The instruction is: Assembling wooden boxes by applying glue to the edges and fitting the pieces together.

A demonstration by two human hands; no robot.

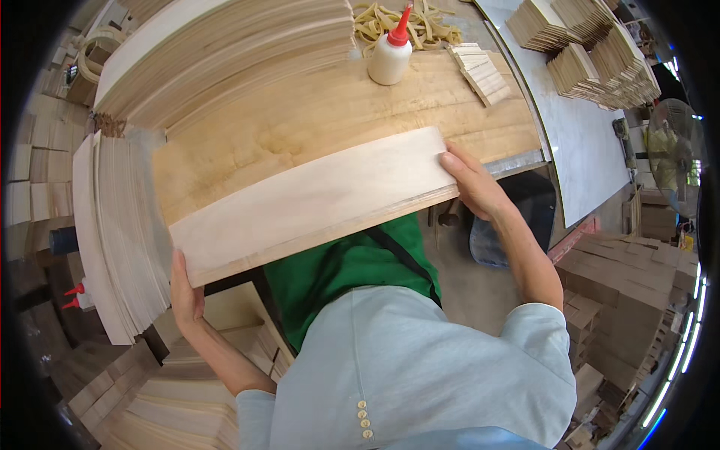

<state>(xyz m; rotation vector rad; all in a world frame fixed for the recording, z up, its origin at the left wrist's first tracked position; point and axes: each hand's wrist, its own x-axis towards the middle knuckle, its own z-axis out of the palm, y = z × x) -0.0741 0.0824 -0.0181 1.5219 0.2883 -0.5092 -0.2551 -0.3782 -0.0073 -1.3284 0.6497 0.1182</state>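
Note:
A long pale wooden board (315, 191) spans the space in front of me, tilted so its right end sits farther off. My left hand (186, 292) grips its left end, the fingers mostly hidden behind the edge. At the other end, my right hand (472, 184) is closed round the board, thumb on top. Its near edge shows layers, so it may be more than one thin piece. Beneath and beyond lies a stained wooden work board (300, 112). A white glue bottle (390, 60) with a red nozzle stands on it, near a small bundle of wood strips (480, 73).
Tall stacks of thin boards rise at the far left (240, 52) and left (124, 232). Curled tan strips (420, 26) lie behind the bottle. On the right are a grey table (574, 142) with wood stacks, a dark blue stool-like shape (514, 221), a fan (673, 146) and piled wood blocks (622, 277).

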